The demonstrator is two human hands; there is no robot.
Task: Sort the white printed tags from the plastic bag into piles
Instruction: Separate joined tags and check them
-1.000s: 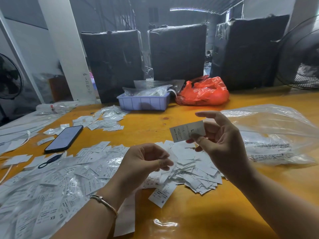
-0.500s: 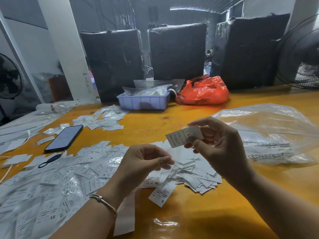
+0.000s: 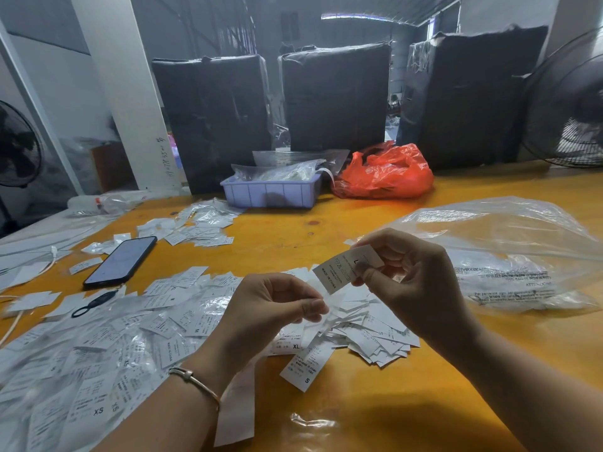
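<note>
Your right hand (image 3: pixel 414 285) is raised above the bench (image 3: pixel 375 419) and pinches one white tag (image 3: pixel 346 269) between thumb and curled fingers; the tag is tilted, its print reads "L" and "MADE IN CHINA". Your left hand (image 3: pixel 270 311) sits just left of it, fingers curled toward the thumb, pinching the top of a narrow white strip (image 3: pixel 326 308); how much it holds is hidden by the fingers. A thin bracelet (image 3: pixel 195 381) is on the left wrist. Directly below both hands lies a loose pile of tags (image 3: pixel 375 331), with one tag marked "S" (image 3: pixel 306 363) at its near edge. To the left, a much larger spread of tags (image 3: pixel 107 347) covers the bench, some in clear wrap, marked XS, M and XL. A smaller pile (image 3: pixel 199 226) lies farther back on the left. The clear plastic bag (image 3: pixel 509 252) lies on the bench just right of your right hand, printed side facing you. A dark phone (image 3: pixel 120 261) rests screen up beside the large spread. At the back edge stand a pale blue tray (image 3: pixel 270 192) and, touching its right side, a red bag (image 3: pixel 385 172).
</note>
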